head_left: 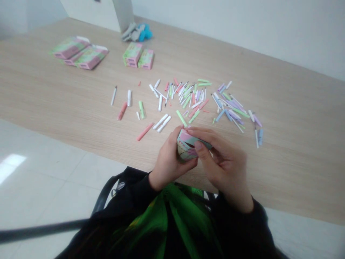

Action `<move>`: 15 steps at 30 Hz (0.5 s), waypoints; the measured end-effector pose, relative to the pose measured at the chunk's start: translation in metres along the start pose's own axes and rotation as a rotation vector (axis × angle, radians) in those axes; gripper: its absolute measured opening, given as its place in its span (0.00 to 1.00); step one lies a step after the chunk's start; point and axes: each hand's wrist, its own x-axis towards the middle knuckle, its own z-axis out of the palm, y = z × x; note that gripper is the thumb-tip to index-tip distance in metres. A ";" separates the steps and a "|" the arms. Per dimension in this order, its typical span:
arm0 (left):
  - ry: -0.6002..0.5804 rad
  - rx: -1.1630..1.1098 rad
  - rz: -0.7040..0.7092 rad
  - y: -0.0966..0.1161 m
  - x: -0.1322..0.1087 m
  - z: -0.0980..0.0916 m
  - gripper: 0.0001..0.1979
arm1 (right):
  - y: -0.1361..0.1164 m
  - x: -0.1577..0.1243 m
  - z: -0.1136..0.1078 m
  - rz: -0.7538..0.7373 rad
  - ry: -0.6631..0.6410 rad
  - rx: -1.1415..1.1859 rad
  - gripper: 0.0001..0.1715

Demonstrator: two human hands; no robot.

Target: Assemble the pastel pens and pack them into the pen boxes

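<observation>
My left hand point(172, 156) and my right hand point(222, 160) both grip a small pink-and-green cardboard box point(187, 145) above the table's near edge. Its open end faces down and toward me, and my right fingers lie across its top. A little beyond my hands, a loose spread of slim pastel pens and pen parts point(185, 99) lies on the light wood table point(283, 108). The nearest is a green pen point(181, 118), just above my left hand. A pink pen point(145, 131) lies to the left.
Two groups of similar boxes point(79, 53) point(138, 55) lie toward the far side of the table. Grey and blue cloth items point(136, 32) sit at the far edge by a wall. White floor tiles show at left, and a black strap point(40, 230) crosses the lower left.
</observation>
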 end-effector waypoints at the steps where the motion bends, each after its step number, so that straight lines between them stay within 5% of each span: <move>1: -0.002 0.016 0.006 0.000 -0.001 0.000 0.47 | -0.002 0.000 -0.001 0.006 0.004 -0.002 0.17; 15: -0.039 -0.075 -0.052 0.005 -0.002 0.001 0.46 | -0.021 0.012 0.002 0.065 0.092 -0.089 0.04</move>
